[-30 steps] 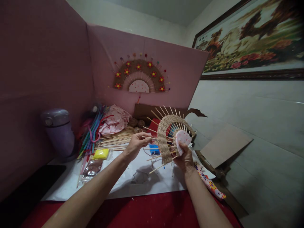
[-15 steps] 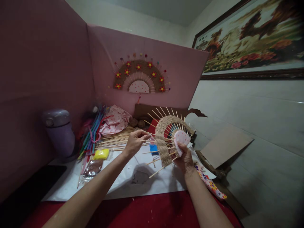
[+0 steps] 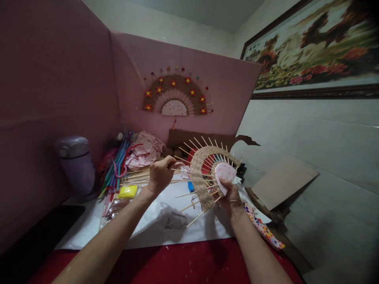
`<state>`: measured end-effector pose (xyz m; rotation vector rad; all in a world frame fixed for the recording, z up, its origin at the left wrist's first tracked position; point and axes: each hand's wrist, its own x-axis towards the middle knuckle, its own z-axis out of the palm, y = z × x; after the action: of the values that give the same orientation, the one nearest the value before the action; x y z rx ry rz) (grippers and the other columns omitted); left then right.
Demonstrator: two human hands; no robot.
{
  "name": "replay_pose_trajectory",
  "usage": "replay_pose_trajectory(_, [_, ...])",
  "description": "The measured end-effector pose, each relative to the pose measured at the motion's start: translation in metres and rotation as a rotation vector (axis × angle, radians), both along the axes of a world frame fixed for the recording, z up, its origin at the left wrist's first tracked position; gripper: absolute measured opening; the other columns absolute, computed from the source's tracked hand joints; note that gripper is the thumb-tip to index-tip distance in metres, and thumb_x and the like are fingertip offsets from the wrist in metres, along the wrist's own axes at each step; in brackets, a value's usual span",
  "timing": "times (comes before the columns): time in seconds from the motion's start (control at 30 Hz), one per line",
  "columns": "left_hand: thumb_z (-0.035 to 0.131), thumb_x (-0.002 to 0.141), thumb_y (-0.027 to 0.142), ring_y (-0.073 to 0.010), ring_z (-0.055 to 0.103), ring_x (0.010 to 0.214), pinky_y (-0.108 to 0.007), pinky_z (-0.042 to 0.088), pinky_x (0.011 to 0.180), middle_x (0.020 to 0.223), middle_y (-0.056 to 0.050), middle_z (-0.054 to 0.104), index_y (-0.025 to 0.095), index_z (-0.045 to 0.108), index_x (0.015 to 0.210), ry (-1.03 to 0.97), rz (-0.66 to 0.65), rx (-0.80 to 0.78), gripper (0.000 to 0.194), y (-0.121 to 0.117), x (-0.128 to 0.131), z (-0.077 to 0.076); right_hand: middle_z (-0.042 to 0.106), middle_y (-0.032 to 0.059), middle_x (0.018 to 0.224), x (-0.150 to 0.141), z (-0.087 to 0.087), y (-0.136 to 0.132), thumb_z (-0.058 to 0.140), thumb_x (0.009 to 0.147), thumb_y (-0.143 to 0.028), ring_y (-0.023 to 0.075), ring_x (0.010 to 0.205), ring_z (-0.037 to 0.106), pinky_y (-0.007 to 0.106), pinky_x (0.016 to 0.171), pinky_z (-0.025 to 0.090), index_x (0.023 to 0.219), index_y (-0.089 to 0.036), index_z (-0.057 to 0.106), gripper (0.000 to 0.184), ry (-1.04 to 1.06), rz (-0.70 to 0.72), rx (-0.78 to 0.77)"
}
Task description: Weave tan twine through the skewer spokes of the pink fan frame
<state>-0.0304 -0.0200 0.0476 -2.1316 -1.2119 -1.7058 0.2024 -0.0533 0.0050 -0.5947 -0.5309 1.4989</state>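
My right hand [image 3: 230, 197] grips a half-round woven fan [image 3: 197, 173] at its base, with the thumb on a white pad with pink dots [image 3: 225, 173]. Thin wooden sticks radiate from the pad through a tan woven twine band, and their bare tips stick out past it. At the left side of the fan, my left hand [image 3: 161, 171] has thumb and forefinger pinched together by the stick tips. What lies in that pinch, if anything, is too small to make out.
A finished-looking flowered fan [image 3: 174, 92] hangs on the pink board. At left stand a purple flask [image 3: 77, 165], colourful pipe cleaners [image 3: 118, 157] and a yellow packet [image 3: 128, 192]. Loose sticks [image 3: 139, 176] lie behind my left hand. A cardboard sheet [image 3: 282, 179] leans at right.
My left hand has drawn back to the left, its fingers still pinched. The fan has shifted and tilted slightly leftward in my right hand, which keeps its grip.
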Motion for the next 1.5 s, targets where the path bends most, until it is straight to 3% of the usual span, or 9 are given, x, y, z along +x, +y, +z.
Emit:
replay_pose_trajectory(0.1, [0.058,0.08,0.035,-0.0099,0.053,0.05,-0.021,0.034,0.052,0.055,0.001,0.061,0.017,0.06,0.066,0.07,0.034,0.065,0.022,-0.001,-0.003,0.002,0.069,0.0021,0.067,-0.001,0.0,0.001,0.062,0.06,-0.013,0.0164,0.05,0.061,0.026,0.042,0.049,0.081,-0.015,0.061,0.021,-0.006,0.034,-0.01])
replay_pose_trajectory(0.3, [0.049,0.085,0.022,-0.0116,0.059,0.064,-0.021,0.037,0.057,0.071,-0.001,0.065,0.017,0.062,0.079,0.25,-0.03,0.13,0.015,0.002,-0.008,0.004,0.068,0.0015,0.062,0.001,0.001,0.002,0.062,0.059,-0.013,0.015,0.046,0.06,0.025,0.04,0.049,0.076,-0.015,0.061,0.018,-0.027,0.029,-0.041])
replay_pose_trajectory(0.43, [0.051,0.084,0.023,-0.0105,0.055,0.06,-0.021,0.035,0.054,0.069,-0.001,0.061,0.019,0.066,0.079,0.29,-0.007,0.132,0.016,0.0,-0.011,0.009,0.069,0.0033,0.065,0.004,0.002,0.003,0.063,0.06,-0.015,0.015,0.047,0.061,0.023,0.04,0.049,0.08,-0.013,0.062,0.02,-0.063,0.057,-0.005])
replay_pose_trajectory(0.6, [0.054,0.083,0.025,-0.0104,0.056,0.06,-0.02,0.037,0.055,0.069,-0.001,0.063,0.019,0.068,0.077,0.226,-0.019,0.081,0.016,0.0,-0.014,0.016,0.069,0.0038,0.063,0.008,0.0,0.006,0.062,0.06,-0.015,0.0172,0.049,0.062,0.026,0.04,0.05,0.081,-0.013,0.062,0.021,-0.083,0.094,0.016])
replay_pose_trajectory(0.77, [0.061,0.077,0.027,-0.0119,0.058,0.059,-0.021,0.041,0.056,0.066,-0.002,0.067,0.018,0.068,0.071,0.157,-0.175,-0.083,0.013,0.006,-0.018,0.019,0.066,0.0023,0.057,0.011,0.002,0.003,0.063,0.058,-0.011,0.0138,0.043,0.057,0.023,0.039,0.048,0.075,-0.013,0.062,0.017,-0.066,0.108,-0.05])
replay_pose_trajectory(0.97, [0.064,0.071,0.034,-0.0067,0.042,0.04,-0.018,0.027,0.038,0.046,0.002,0.056,0.014,0.068,0.063,-0.055,-0.385,-0.339,0.022,0.011,-0.022,0.018,0.063,0.0017,0.052,0.013,0.002,0.0,0.062,0.058,-0.012,0.0127,0.039,0.054,0.022,0.036,0.046,0.072,-0.013,0.063,0.014,-0.086,0.138,0.003])
replay_pose_trajectory(1.1, [0.064,0.071,0.028,-0.0072,0.045,0.042,-0.018,0.031,0.04,0.048,0.001,0.058,0.014,0.069,0.067,-0.108,-0.451,-0.378,0.015,0.015,-0.022,0.011,0.064,0.0019,0.053,0.012,0.002,-0.003,0.062,0.058,-0.013,0.0127,0.036,0.052,0.024,0.036,0.046,0.07,-0.014,0.063,0.013,-0.083,0.128,0.003])
replay_pose_trajectory(1.23, [0.06,0.072,0.02,-0.0129,0.059,0.063,-0.022,0.044,0.056,0.069,-0.005,0.066,0.016,0.071,0.075,-0.086,-0.539,-0.321,0.012,0.02,-0.021,0.005,0.066,0.0022,0.058,0.011,0.003,-0.006,0.062,0.058,-0.015,0.0131,0.038,0.053,0.024,0.035,0.046,0.073,-0.015,0.064,0.015,-0.102,0.084,0.028])
replay_pose_trajectory(1.5, [0.063,0.072,0.022,-0.0115,0.057,0.061,-0.021,0.043,0.055,0.068,-0.004,0.064,0.016,0.07,0.074,-0.063,-0.514,-0.27,0.01,0.017,-0.013,0.001,0.059,0.0001,0.047,0.011,-0.001,-0.004,0.062,0.06,-0.017,0.0106,0.035,0.051,0.02,0.034,0.043,0.066,-0.013,0.06,0.007,-0.131,0.182,0.021])
